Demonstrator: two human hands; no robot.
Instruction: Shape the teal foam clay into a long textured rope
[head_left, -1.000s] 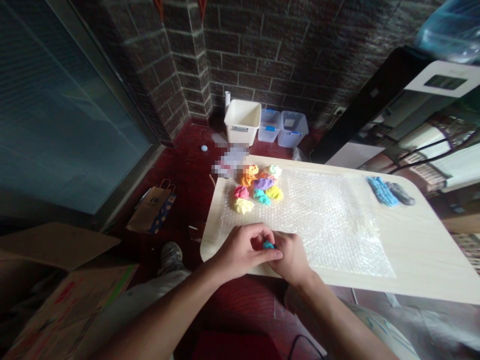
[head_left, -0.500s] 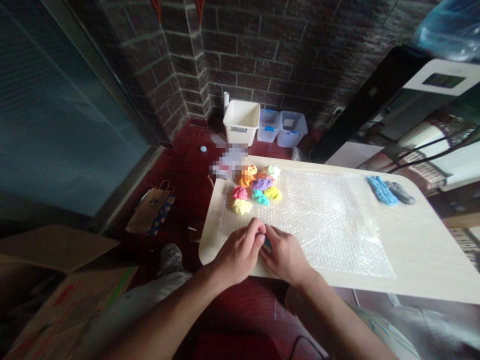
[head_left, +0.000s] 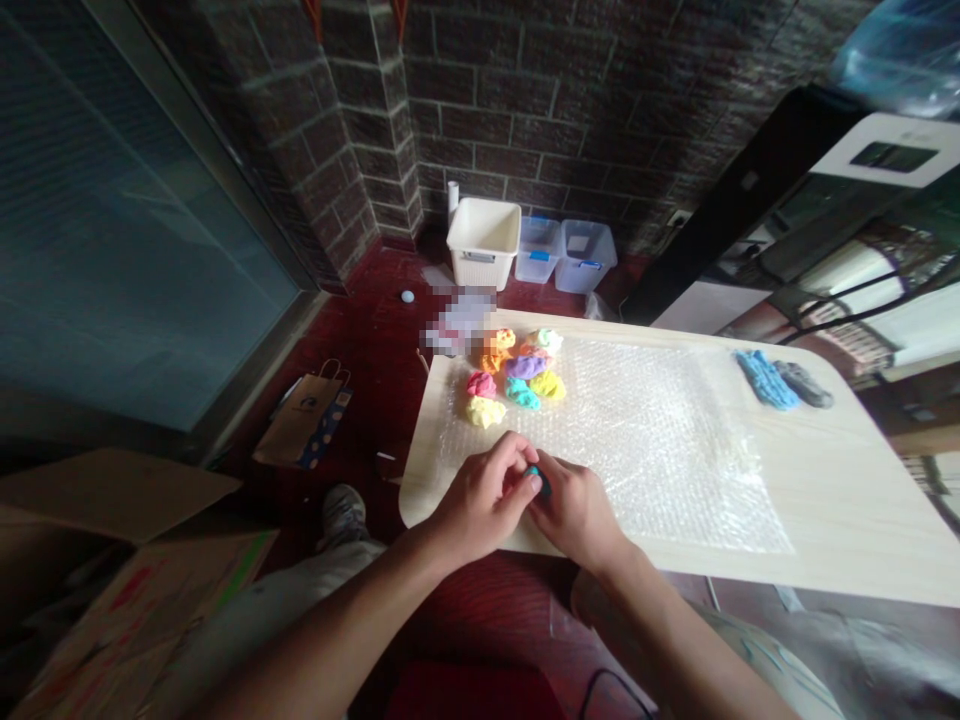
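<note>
**Close Work, Light Touch**

We are holding a small teal lump between our left hand and right hand, fingers of both bending close around it. Beyond the left hand, colourful lumps are lying on bubble wrap over the bench. We are judging light, even fingertip pressure best for steady handling.

Fingers of the left hand and right hand conceal most of the blue-green lump; its full shape is indeterminate. Blocky blur masks the item beside the table. Frame edges truncate the cardboard box at left and the blue bottle at upper right. Paper bag print: too small to read.
</note>
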